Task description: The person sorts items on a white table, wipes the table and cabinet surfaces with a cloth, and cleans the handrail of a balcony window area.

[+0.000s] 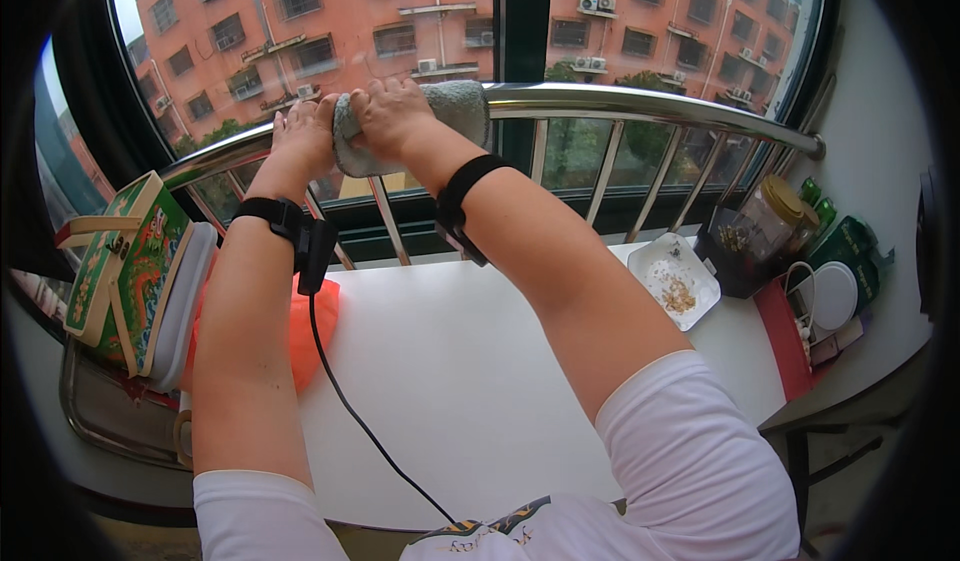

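A grey terry cloth (pixel 457 103) is draped over the top tube of a stainless-steel railing (pixel 622 101) in front of a window. My right hand (pixel 394 118) grips the cloth around the tube, fingers over the top. Just left of the cloth, my left hand (pixel 304 137) holds the bare tube with its fingers over the far side. Its thumb lies close to the cloth's left edge. Each wrist wears a black strap with a small device, and a black cable (pixel 352 411) runs from the left one down towards my body.
Below the railing stands a white table (pixel 450 381). On its left are a green decorated box (pixel 127 276) with a handle and an orange plastic bag (pixel 307 336). To the right sit a white dish (pixel 675 279) with crumbs, a gold-lidded jar (pixel 772 208) and a red box (pixel 784 336).
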### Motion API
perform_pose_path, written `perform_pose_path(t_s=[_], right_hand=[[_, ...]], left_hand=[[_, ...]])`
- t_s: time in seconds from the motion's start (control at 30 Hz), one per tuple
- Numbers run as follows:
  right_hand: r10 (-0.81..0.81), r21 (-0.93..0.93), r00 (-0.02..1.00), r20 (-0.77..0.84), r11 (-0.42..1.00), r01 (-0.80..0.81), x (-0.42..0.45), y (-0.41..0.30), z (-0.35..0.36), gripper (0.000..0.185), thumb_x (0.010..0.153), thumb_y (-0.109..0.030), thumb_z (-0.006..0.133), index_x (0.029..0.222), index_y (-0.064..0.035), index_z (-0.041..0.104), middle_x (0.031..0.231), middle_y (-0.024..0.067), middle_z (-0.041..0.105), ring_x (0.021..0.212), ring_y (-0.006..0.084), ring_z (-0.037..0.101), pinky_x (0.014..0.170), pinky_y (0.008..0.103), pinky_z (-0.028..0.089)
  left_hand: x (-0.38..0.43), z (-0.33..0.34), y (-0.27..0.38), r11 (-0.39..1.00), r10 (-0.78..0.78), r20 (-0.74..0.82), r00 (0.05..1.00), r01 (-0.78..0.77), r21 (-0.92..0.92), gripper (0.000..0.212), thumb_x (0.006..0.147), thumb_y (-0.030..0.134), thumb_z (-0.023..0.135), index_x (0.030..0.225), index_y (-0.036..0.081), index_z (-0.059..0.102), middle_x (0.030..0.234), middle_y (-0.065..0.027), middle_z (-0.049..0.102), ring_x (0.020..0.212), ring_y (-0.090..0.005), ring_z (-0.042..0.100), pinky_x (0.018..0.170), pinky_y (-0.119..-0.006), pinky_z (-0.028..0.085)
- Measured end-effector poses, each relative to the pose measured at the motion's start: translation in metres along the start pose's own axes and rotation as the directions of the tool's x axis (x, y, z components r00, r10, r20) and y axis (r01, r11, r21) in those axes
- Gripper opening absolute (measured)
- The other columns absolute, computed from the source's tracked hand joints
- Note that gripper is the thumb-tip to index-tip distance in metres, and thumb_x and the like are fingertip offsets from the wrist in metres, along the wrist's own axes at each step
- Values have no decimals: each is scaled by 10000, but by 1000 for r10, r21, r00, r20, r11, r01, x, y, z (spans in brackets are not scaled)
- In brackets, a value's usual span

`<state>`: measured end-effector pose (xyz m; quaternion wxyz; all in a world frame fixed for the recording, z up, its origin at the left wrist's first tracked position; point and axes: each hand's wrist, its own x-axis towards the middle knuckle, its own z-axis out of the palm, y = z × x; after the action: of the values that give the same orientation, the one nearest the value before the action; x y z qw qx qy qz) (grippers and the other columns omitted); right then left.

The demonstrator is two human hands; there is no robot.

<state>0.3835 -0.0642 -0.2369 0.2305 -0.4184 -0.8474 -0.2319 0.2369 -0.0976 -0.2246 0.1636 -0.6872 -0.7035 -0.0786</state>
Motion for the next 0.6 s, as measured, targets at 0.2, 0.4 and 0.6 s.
perform_pose_path(t_s=[0.2, 0.4, 0.6], right_hand=[[-142, 47, 974, -176, 987, 153, -7, 16, -3, 554, 775, -485, 673, 1158, -101, 559, 1086, 105, 615, 1030, 276, 589, 862, 381, 450], [-313, -255, 779, -544, 946, 202, -75, 136, -12, 379, 880, -465, 569, 1030, -118, 561, 829, 65, 602, 770, 215, 622, 706, 323, 501], [0, -30, 735, -678, 999, -28, -142, 208, -30, 301, 932, -341, 528, 1081, -90, 603, 1004, 82, 634, 933, 273, 619, 836, 363, 488]], left_hand=[[-2, -1, -23, 1000, -1, -57, 998, 1, 2, 763, 792, 137, 688, 1417, 275, 273, 1415, -94, 380, 1389, -305, 267, 1139, -514, 165], [-2, 0, -45, 993, 103, -187, 977, -113, -43, 700, 778, 31, 680, 1363, 261, 373, 1262, -108, 483, 1267, -318, 404, 1058, -493, 279], [4, 7, -47, 995, 72, -160, 985, -81, -56, 679, 803, 103, 665, 1373, 285, 345, 1299, -118, 464, 1302, -341, 372, 1080, -529, 247]])
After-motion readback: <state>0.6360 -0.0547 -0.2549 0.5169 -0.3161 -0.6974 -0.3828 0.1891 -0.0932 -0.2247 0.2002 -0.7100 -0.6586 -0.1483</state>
